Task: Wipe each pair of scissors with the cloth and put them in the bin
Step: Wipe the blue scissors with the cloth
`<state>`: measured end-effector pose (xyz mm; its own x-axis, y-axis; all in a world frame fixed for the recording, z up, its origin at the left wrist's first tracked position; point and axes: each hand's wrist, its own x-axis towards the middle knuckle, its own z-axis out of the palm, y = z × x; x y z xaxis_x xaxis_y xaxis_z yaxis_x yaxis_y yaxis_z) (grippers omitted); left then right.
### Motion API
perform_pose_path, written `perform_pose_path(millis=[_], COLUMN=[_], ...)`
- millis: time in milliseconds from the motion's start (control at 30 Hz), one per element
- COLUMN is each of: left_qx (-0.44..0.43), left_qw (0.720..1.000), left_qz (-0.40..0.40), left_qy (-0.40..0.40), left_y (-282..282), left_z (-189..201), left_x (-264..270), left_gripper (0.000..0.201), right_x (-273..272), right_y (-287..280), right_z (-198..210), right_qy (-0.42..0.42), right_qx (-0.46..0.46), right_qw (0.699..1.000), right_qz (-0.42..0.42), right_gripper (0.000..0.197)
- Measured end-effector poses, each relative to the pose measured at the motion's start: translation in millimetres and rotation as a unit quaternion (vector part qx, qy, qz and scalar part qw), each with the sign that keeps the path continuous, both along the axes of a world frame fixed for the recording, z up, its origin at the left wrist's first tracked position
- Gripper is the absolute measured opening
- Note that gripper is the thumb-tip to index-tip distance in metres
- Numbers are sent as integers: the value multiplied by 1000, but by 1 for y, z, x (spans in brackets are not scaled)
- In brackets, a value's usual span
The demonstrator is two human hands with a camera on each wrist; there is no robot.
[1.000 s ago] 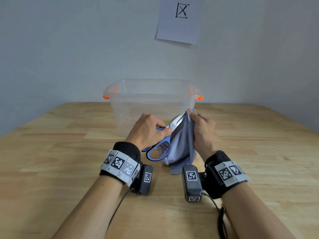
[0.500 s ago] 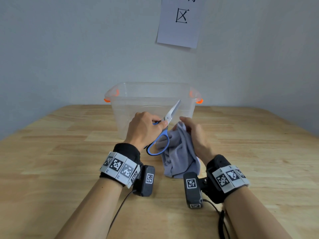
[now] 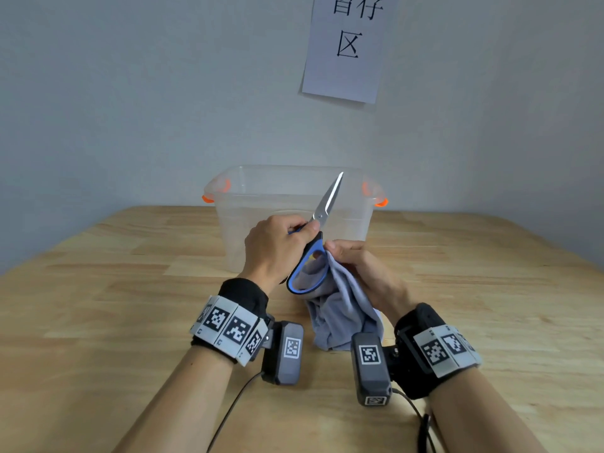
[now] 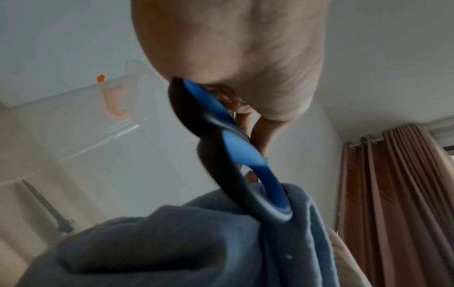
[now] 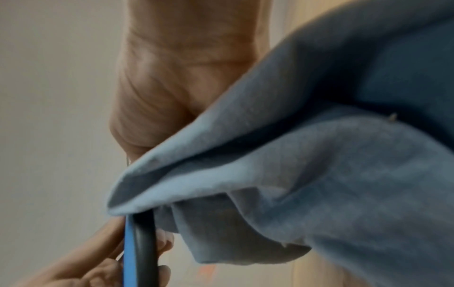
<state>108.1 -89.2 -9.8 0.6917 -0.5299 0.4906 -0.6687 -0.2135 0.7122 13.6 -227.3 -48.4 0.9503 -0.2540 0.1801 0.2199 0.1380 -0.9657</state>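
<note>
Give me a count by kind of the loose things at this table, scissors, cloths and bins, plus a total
Scissors: 1, held by the left hand
Cloth: 1, gripped by the right hand
Bin: 1, clear plastic
Total: 3

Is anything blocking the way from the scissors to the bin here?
Nothing visible does. The left hand holds the scissors just in front of the lidless bin, blades up. The cloth, held by the right hand, touches only the handle loop.
</note>
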Motion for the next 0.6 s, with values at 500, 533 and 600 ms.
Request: perform_pose_path(millis=[500, 533, 600], left_qx=[-98, -109, -136], left_qw=[993, 991, 985], left_qz=[-59, -74, -96], left_qy=[1, 12, 41], left_y=[4, 3, 2], left_z=[3, 4, 5], left_x=[7, 5, 3], left_gripper=[40, 39, 35], right_x=[1, 1, 1], right_y=[-9, -8, -6], right_z=[-2, -2, -3], right_qy=[-35, -39, -41], right_qx=[15, 23, 47], right_qw=[998, 998, 996], right_qz=[40, 41, 63], right_gripper=[31, 31, 34])
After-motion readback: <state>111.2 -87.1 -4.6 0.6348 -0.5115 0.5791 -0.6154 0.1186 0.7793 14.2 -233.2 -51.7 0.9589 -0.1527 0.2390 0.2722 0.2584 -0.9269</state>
